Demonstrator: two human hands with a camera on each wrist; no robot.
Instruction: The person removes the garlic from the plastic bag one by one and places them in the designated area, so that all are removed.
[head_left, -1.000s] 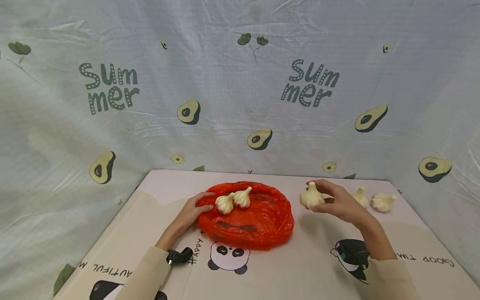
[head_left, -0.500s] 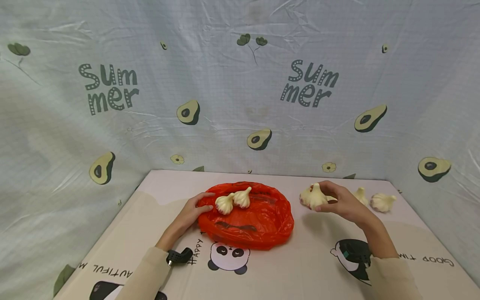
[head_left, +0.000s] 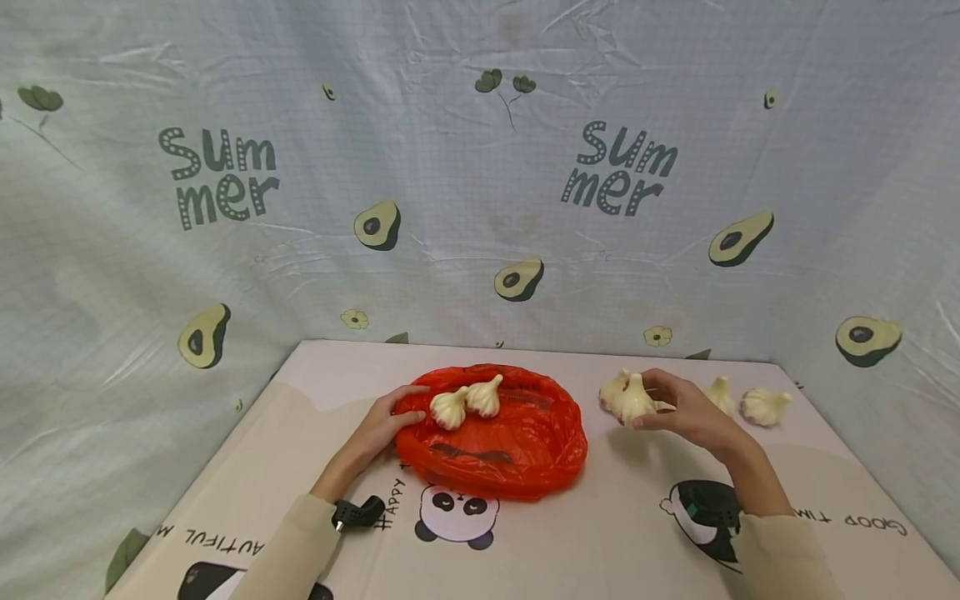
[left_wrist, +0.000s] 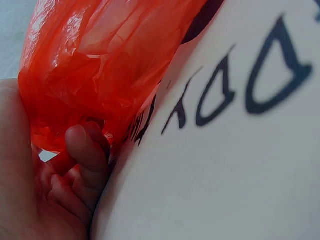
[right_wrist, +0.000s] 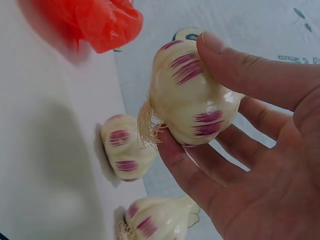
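Observation:
A red plastic bag (head_left: pixel 525 442) lies spread open on the table, with two garlic bulbs (head_left: pixel 483 396) touching each other at its left inside. My left hand (head_left: pixel 381 427) grips the bag's left edge; in the left wrist view its curled fingers (left_wrist: pixel 85 150) are against the crinkled plastic. To the right of the bag, my right hand (head_left: pixel 686 408) holds another garlic bulb (head_left: pixel 636 402) above the table between thumb and fingers. Purple streaks and root threads show on this held bulb (right_wrist: pixel 192 95) in the right wrist view. Just behind it sits one more bulb (head_left: pixel 611 390), partly hidden.
Beyond my right hand, two more garlic bulbs (head_left: pixel 765 407) lie near the table's back right, one partly hidden by the hand. A printed cloth (head_left: pixel 450 167) hangs behind the table (head_left: pixel 555 550). Panda and lettering prints cover the tabletop.
My right hand has moved slightly right and down with its garlic bulb, bringing the bulb behind it into view. The left hand and the bag have stayed in place.

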